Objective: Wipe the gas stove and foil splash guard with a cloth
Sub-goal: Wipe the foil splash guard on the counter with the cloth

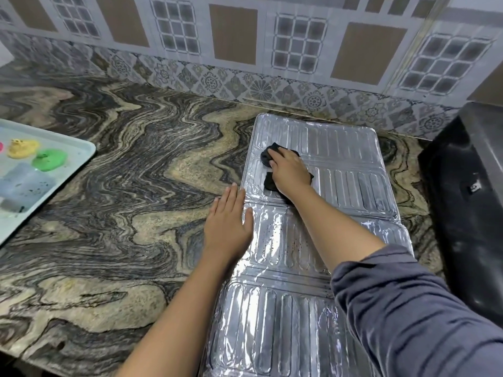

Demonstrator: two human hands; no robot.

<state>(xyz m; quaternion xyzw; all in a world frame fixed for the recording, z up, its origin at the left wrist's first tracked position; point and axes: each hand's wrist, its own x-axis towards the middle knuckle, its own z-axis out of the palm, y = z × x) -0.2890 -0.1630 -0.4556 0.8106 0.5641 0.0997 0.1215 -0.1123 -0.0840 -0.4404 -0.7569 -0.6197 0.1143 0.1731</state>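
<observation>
A swirled brown and grey stone table (114, 164) is filling most of the view, running back to a patterned tiled wall (245, 50). A silver foil splash guard (340, 164) is lying flat and unfolded on the table, its ribbed panels stretching from near the wall toward the person; dark specks are showing on the middle panel. A black stove (468, 213) is sitting just beside the guard's right edge, only partly in view. At the far left, a pale tray (81, 156) is resting on the table, carrying a green blob, a yellow blob and some blurred pale things that cannot be made out. A grey sleeve (408, 308) is covering the right upper arm at the lower right. The left hand (228, 221) is lying open and flat, palm down, fingers together, pressing on the left edge of the guard where it meets the table. The right hand (290, 170) is pressing a black cloth (268, 156) onto the far panel of the guard, fingers curled over it, with bits of cloth sticking out around the hand.
</observation>
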